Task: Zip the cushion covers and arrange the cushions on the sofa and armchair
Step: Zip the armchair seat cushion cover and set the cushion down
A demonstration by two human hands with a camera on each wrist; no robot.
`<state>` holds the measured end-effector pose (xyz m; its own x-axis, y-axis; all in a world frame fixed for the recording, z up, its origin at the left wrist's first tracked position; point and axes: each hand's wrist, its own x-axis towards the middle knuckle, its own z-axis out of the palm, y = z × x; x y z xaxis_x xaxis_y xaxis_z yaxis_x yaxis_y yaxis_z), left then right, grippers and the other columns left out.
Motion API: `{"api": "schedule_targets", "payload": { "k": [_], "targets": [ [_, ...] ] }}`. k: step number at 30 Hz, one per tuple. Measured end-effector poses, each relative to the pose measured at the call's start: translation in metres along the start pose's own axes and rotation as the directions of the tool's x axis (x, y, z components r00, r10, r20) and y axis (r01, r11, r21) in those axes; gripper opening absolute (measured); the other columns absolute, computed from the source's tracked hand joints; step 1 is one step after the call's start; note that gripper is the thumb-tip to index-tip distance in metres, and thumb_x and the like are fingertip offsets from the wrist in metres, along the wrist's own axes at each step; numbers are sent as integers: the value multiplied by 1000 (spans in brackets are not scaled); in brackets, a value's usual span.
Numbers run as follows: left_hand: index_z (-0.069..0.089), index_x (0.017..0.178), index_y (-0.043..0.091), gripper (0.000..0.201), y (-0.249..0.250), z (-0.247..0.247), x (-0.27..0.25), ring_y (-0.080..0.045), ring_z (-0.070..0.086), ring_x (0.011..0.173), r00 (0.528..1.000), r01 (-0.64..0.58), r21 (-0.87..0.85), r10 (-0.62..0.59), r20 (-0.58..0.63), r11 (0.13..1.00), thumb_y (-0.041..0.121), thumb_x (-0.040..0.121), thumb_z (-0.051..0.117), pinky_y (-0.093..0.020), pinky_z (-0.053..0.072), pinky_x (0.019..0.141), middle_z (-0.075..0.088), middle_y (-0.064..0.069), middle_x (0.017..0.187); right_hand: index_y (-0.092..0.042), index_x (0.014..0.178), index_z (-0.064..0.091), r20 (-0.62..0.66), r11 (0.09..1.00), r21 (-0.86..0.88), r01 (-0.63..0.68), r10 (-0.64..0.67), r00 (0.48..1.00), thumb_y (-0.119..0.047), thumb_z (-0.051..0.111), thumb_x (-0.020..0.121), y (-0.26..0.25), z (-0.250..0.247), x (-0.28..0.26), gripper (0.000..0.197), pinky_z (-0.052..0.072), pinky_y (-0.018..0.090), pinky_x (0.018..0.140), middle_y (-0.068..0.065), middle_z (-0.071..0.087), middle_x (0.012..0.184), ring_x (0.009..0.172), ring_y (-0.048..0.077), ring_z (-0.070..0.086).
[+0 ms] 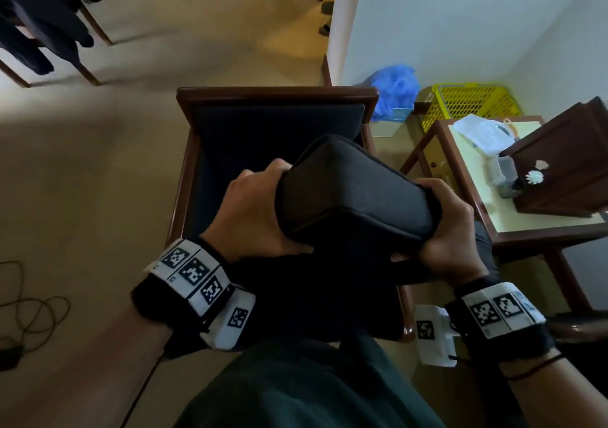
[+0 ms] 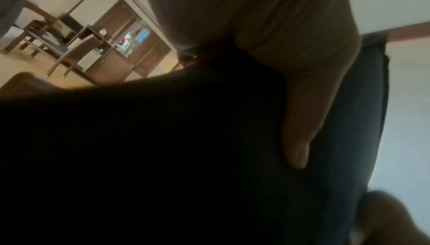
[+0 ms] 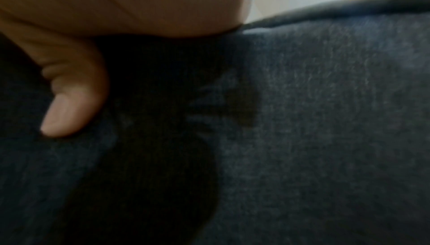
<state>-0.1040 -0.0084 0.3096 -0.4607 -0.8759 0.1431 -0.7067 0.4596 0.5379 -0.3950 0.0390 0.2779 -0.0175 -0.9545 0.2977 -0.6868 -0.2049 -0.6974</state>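
Note:
A thick dark grey cushion (image 1: 352,197) is held above the seat of a wooden-framed armchair (image 1: 276,93). My left hand (image 1: 253,210) grips its left end, fingers curled over the top and thumb underneath. My right hand (image 1: 450,226) grips the right end in the same way. The armchair's dark back cushion (image 1: 276,124) stands upright against the frame. In the left wrist view the cushion (image 2: 163,147) fills the frame with my thumb (image 2: 300,138) pressed into it. The right wrist view shows the grey fabric (image 3: 325,120) and my thumb (image 3: 72,101) on it. No zipper shows.
A wooden side table (image 1: 487,217) stands right of the armchair with a wooden box (image 1: 566,164) and a plastic bag (image 1: 483,134) on it. Behind are a yellow basket (image 1: 470,101) and a blue bag (image 1: 394,92). Cables (image 1: 26,306) lie on the floor at left.

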Motion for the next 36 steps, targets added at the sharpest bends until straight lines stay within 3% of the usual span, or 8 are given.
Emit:
{"api": "schedule_targets", "payload": {
  "k": [5, 9, 14, 17, 20, 24, 28, 36],
  "targets": [
    [54, 125, 17, 100, 4, 1, 4, -20, 63, 98, 998, -65, 134, 64, 9, 989, 59, 40, 87, -35, 36, 86, 66, 4, 108, -51, 128, 42, 165, 957, 174, -233, 205, 965, -42, 86, 32, 24, 35, -20, 107, 43, 56, 103, 2, 56, 131, 122, 26, 53],
    [48, 134, 27, 87, -36, 76, -19, -15, 52, 118, 966, 62, 107, -87, 243, 992, 54, 57, 79, -40, 33, 98, 55, 7, 125, -30, 135, 44, 424, 657, 499, -565, 384, 820, -1, 77, 32, 33, 77, -41, 112, 50, 23, 91, 0, 52, 134, 120, 12, 55],
    [57, 130, 27, 58, -73, 124, -49, -19, 43, 125, 952, 154, 114, -178, 248, 982, 54, 79, 53, -48, 37, 99, 54, 5, 133, -40, 113, 61, 369, 244, 576, -780, 773, 515, -28, 96, 26, 92, 62, -72, 95, 59, 38, 70, 19, 57, 131, 109, 37, 63],
    [57, 127, 34, 56, -98, 119, -66, -20, 30, 136, 935, 285, 129, -305, 179, 950, 61, 83, 36, -48, 29, 105, 45, 5, 144, -29, 117, 61, 443, 223, 501, -836, 764, 469, -18, 91, 51, 89, 70, -65, 73, 60, 45, 78, 16, 64, 121, 102, 35, 66],
    [56, 127, 33, 53, -143, 100, -90, -22, 30, 140, 840, 537, 80, -541, 48, 840, 59, 86, 35, -49, 24, 109, 46, 4, 144, -28, 106, 69, 324, 260, 476, -840, 836, 443, 0, 80, 57, 78, 92, -63, 58, 56, 54, 90, 15, 68, 116, 102, 39, 66],
    [55, 131, 26, 35, -199, 68, -121, -32, 33, 139, 649, 754, -46, -753, -105, 656, 38, 99, 48, -49, 23, 113, 44, -6, 149, -27, 106, 69, 196, 168, 547, -820, 927, 321, -28, 81, 60, 69, 98, -75, 47, 55, 53, 91, 10, 72, 113, 99, 35, 69],
    [54, 122, 24, 28, -220, 54, -125, -34, 50, 125, 422, 834, -430, -902, 92, 346, 41, 101, 47, -41, 36, 98, 55, -6, 122, -25, 105, 68, 222, 28, 485, -874, 963, 154, -63, 80, 55, 59, 105, -83, 65, 52, 56, 94, 10, 71, 111, 100, 37, 67],
    [61, 121, 22, 70, -235, 55, -129, -32, 64, 106, 188, 781, -591, -825, 533, -204, 74, 76, 61, -45, 53, 84, 67, -11, 117, -25, 145, 36, 57, -69, 422, -904, 997, -50, -73, 70, 63, 37, 115, -77, 101, 47, 65, 94, 8, 45, 138, 123, 40, 49]
  ]
}}
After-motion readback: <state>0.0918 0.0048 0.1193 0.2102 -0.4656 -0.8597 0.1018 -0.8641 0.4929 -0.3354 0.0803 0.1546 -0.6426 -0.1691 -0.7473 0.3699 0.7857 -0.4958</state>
